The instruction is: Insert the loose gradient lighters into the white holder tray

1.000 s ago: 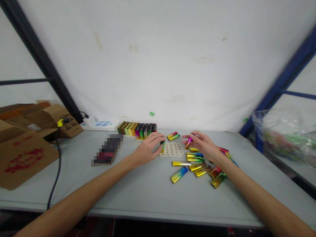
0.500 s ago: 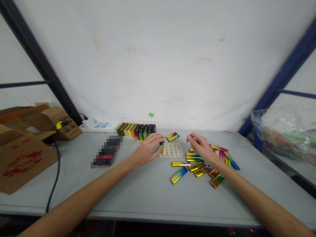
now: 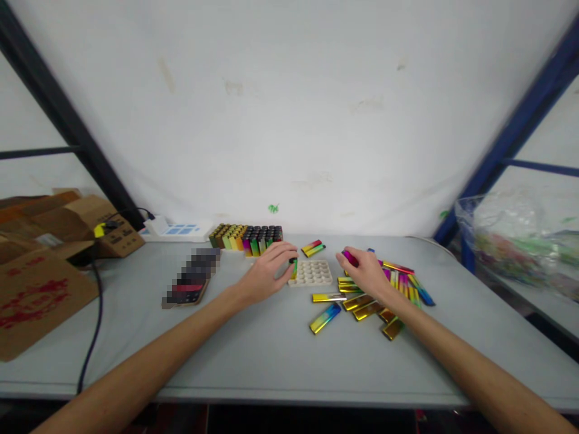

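On the grey table [image 3: 244,367], the left grip [image 3: 270,274] pinches a black-ended, green-and-yellow stick [image 3: 294,269] at the left edge of a pale, pocketed tray [image 3: 312,273]; whether it sits in a pocket is hard to tell. The right grip [image 3: 365,271] holds a magenta stick [image 3: 350,258] to the right of the tray, near a scatter of shiny loose sticks [image 3: 365,311]. A pair of sticks [image 3: 313,248] lies behind the tray. Farther left, upright sticks [image 3: 263,241] stand in close rows. A pixelated dark slab [image 3: 193,280], a white power strip [image 3: 178,231] and a cardboard box [image 3: 40,301] occupy the left side, while a clear plastic bag [image 3: 511,241] shows at the far right, near a blue post [image 3: 497,144]
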A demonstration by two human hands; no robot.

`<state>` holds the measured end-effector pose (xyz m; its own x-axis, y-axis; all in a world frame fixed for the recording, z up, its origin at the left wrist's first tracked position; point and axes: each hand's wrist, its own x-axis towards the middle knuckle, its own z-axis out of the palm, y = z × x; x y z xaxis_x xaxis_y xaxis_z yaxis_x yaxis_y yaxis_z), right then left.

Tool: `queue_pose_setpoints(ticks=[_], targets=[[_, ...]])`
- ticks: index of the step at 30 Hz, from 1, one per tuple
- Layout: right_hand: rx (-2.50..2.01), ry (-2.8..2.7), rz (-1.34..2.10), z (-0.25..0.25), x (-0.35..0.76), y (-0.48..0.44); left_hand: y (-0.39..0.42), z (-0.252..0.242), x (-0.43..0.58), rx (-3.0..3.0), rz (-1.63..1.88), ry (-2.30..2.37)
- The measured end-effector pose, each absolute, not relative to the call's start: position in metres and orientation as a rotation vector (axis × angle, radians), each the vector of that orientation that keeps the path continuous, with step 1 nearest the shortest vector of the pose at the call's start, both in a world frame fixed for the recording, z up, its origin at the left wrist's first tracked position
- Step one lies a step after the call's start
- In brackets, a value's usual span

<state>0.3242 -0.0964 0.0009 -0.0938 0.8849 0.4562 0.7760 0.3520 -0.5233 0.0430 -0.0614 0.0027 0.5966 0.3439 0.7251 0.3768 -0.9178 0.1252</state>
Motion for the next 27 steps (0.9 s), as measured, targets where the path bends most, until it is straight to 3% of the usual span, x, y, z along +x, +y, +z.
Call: queue_pose_setpoints(ticks=[10,18,27], targets=[[-1.088,-1.983,0.414,-0.005,0.323,-0.095,-0.066,0.002,0.042,-2.658,-1.342,-0.706],[-0.982,-1.796,0.797,-0.004,0.307,-0.111,-0.075,0.005,0.051,-2.644,-1.522,-0.513],[-0.82,-1.84,0.825,-0.01,0.296,-0.115,-0.084,0.004,0.058,-2.765,-1.537,-0.401]])
